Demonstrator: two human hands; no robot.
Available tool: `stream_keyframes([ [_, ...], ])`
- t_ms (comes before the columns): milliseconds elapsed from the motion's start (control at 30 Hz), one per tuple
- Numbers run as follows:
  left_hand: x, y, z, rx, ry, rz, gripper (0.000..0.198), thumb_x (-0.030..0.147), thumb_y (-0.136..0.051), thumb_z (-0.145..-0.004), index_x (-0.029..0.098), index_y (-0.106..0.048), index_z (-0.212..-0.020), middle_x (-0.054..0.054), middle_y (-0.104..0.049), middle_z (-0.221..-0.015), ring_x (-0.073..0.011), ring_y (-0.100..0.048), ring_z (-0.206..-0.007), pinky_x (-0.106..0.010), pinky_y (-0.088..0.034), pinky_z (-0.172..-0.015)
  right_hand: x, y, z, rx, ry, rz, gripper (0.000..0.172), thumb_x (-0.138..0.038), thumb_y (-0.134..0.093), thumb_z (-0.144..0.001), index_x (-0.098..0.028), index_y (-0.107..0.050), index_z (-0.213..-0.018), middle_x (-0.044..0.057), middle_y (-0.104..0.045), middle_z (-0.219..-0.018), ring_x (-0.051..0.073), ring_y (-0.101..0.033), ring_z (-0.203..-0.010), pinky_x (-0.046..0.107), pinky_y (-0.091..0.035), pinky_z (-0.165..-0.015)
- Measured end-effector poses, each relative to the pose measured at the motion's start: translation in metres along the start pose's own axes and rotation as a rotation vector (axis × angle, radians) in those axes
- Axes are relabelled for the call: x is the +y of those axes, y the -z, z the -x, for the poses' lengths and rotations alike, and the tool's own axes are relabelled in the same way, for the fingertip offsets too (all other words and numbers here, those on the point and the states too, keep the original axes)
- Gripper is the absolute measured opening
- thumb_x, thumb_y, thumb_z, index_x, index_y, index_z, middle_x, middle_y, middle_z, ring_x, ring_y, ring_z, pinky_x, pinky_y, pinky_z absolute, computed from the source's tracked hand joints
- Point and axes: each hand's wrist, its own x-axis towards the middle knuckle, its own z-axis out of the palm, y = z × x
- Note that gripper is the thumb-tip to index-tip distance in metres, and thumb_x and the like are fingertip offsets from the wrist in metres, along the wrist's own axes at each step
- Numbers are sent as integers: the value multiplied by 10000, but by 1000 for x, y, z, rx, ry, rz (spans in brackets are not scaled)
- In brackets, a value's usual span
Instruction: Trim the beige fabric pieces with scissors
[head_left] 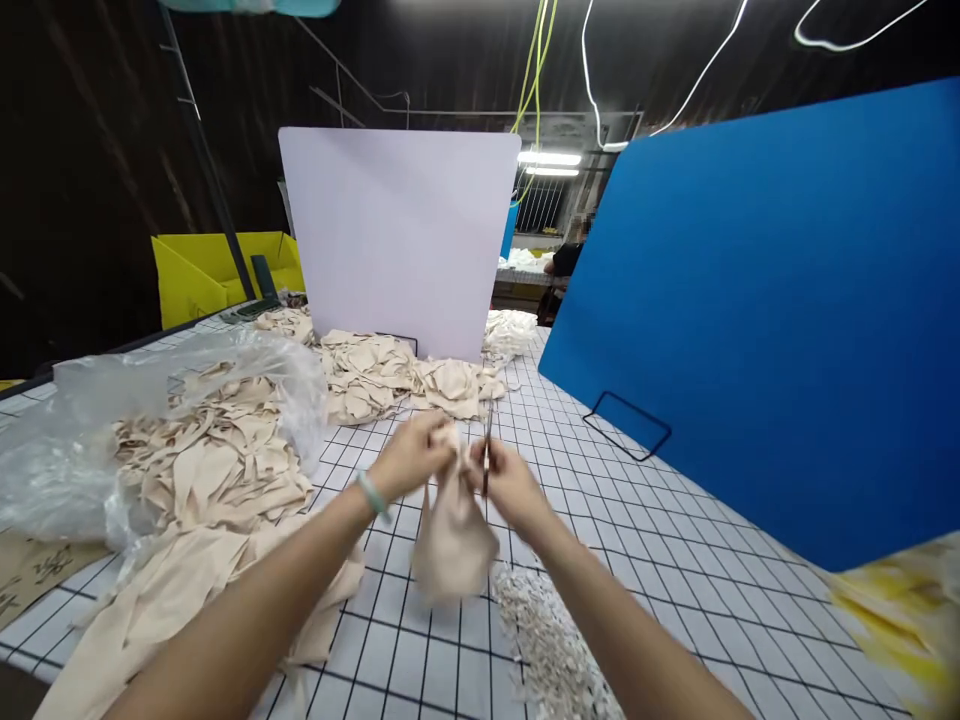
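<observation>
My left hand (411, 455), with a pale green bangle on the wrist, is closed on the top of a beige cloth piece (454, 545). The cloth hangs above the gridded table (390, 640), its lower part smeared by motion. My right hand (517, 488) is closed round a slim pair of scissors (488, 445), blades pointing up and away. Its fingertips are close to the cloth; whether they pinch it too I cannot tell. Below my right forearm lies a heap of small pale trimmings (559, 640).
Left, beige cloth pieces (232, 470) spill from a clear plastic bag (67, 450). More beige cloth (367, 370) lies before a white panel (397, 240). A large blue panel (750, 320) with a black wire stand (630, 430) leans at right. A person (566, 262) is partly visible behind.
</observation>
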Motion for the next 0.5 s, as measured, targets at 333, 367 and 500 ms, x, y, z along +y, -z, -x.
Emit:
stream_keyframes([
  [333, -29, -79, 6, -50, 66, 371, 724, 484, -651, -865, 184, -395, -1471, -210, -509, -1452, -351, -572, -1267, -492, -549, -958, 37, -2, -9, -44, -97, -111, 443, -609, -735, -678, -185, -610, -700, 13, -586, -636, 158, -525, -583, 300, -452, -555],
  [367, -29, -90, 20, -87, 83, 433, 641, 476, -612, -891, 171, -447, -1430, -202, -589, -1355, -327, -644, -1154, -461, -585, -879, 46, -6, 11, -93, -137, -128, 466, -631, -720, -695, -177, -616, -686, 16, -585, -620, 153, -520, -562, 298, -451, -535],
  [500, -27, -110, 69, -46, 73, 440, 323, 371, -531, -949, 164, -631, -1175, -123, -692, -1149, -257, -684, -1042, -422, -575, -928, 71, -12, 65, -52, -235, -231, 437, -531, -848, -617, -185, -656, -802, 7, -623, -699, 150, -565, -616, 310, -518, -620],
])
